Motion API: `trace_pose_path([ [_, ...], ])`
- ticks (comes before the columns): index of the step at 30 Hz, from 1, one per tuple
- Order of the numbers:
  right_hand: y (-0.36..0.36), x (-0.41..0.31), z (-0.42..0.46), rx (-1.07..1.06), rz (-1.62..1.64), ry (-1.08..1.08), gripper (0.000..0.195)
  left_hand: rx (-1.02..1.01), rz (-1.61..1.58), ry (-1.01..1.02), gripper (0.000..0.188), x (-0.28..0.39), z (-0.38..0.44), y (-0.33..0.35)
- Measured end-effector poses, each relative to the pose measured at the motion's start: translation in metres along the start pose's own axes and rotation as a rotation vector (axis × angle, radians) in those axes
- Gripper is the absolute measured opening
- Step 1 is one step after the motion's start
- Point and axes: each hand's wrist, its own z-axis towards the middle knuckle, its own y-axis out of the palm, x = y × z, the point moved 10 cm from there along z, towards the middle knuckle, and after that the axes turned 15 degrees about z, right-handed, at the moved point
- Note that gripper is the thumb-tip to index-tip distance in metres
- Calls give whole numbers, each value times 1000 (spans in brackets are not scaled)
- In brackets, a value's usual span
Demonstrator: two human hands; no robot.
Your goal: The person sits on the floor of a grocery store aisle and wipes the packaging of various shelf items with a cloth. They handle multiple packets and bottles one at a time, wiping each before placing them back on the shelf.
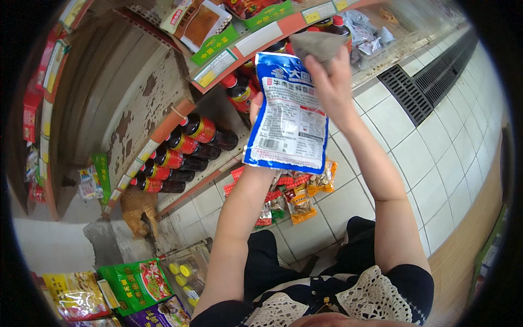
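A blue and white plastic food packet (289,118) hangs tilted in front of the shelf, its printed back side up towards me. My left hand (256,108) holds it from beneath, mostly hidden, with only fingers showing at its left edge. In my right hand (333,83) is a folded grey cloth (318,45), slightly blurred, just above the packet's upper right corner. Dark bottles with red caps (238,90) stand on the shelf behind the packet.
More dark sauce bottles (200,127) line a lower metal shelf (141,96) with peeling paint. Snack packets (300,202) lie on the tiled floor (429,163) before my knees. An orange cat (137,212) is by the shelf's end. Large bags (137,284) sit lower left; a black drain grate (408,96) lies right.
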Motion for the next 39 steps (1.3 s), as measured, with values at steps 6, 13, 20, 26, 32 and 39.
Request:
trace_pose_path([
  [6, 65, -62, -34, -686, 48, -110, 39, 80, 47, 120, 58, 48, -4, -23],
  [13, 107, -19, -38, -483, -350, -112, 40, 57, -10, 130, 61, 14, -12, 36],
  [20, 54, 7, -18, -115, -312, -167, 29, 107, 250, 11, 69, 1, -25, 7],
  [26, 2, 76, -26, -13, -10, 163, 17, 59, 487, -356, 70, -21, -65, -14],
  [32, 38, 73, -33, -160, 293, 496, 26, -21, 1252, -252, 69, -8, -104, -72],
  [39, 161, 2, -111, -593, 1010, 985, 67, 436, 858, 340, 53, 59, -121, -25],
])
